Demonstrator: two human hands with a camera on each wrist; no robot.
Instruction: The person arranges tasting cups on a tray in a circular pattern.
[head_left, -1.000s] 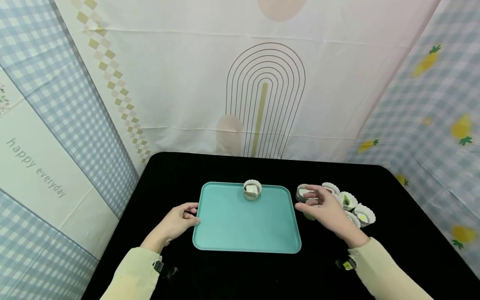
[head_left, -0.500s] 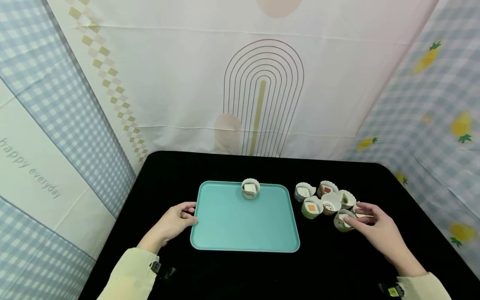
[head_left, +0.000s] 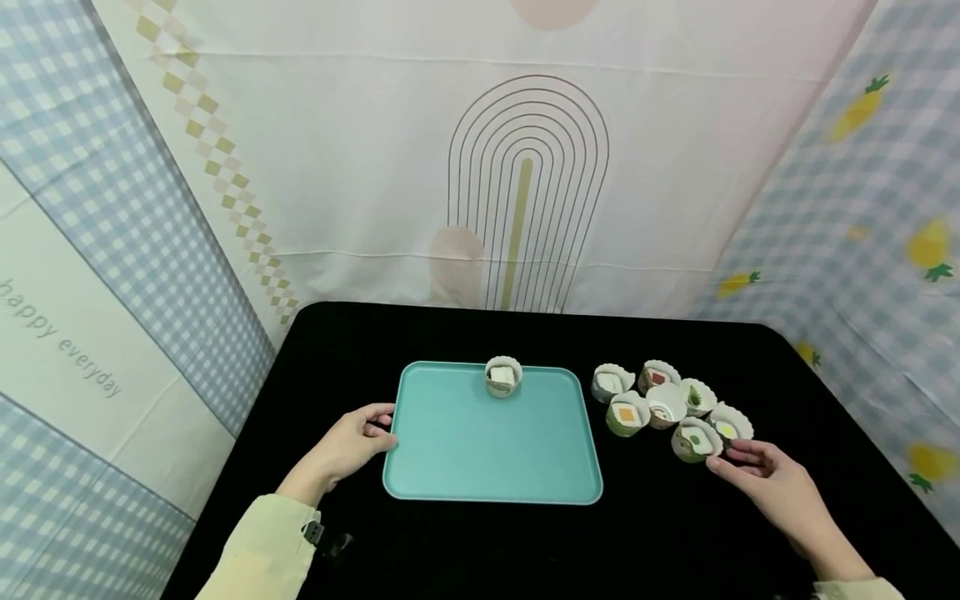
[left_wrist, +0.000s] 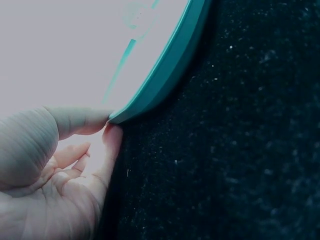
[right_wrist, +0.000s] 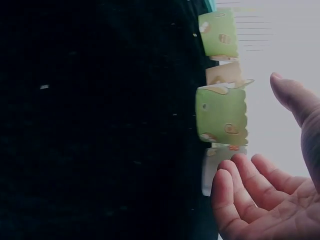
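My left hand (head_left: 352,446) pinches the left rim of a turquoise tray (head_left: 491,454) between thumb and fingers. The left wrist view shows the thumb (left_wrist: 82,120) on top of that rim. One scalloped paper baking cup (head_left: 502,387) with a white piece inside stands at the tray's back edge. To the tray's right, several similar cups sit in a cluster. My right hand (head_left: 780,487), fingers spread and holding nothing, is at the cluster's near right side. Nearest to it are a green cup (head_left: 693,442) and a cup with a yellow-marked piece (head_left: 731,423).
Other cups in the cluster include one with an orange-marked piece (head_left: 627,415), one with a red-marked piece (head_left: 658,377) and a whiter one (head_left: 666,405). They stand on a black-covered table (head_left: 525,550). A printed white curtain (head_left: 360,167) hangs behind it.
My right hand has moved from over the left of the cluster to its right side, then slightly toward me. The left hand stays at the tray's rim.
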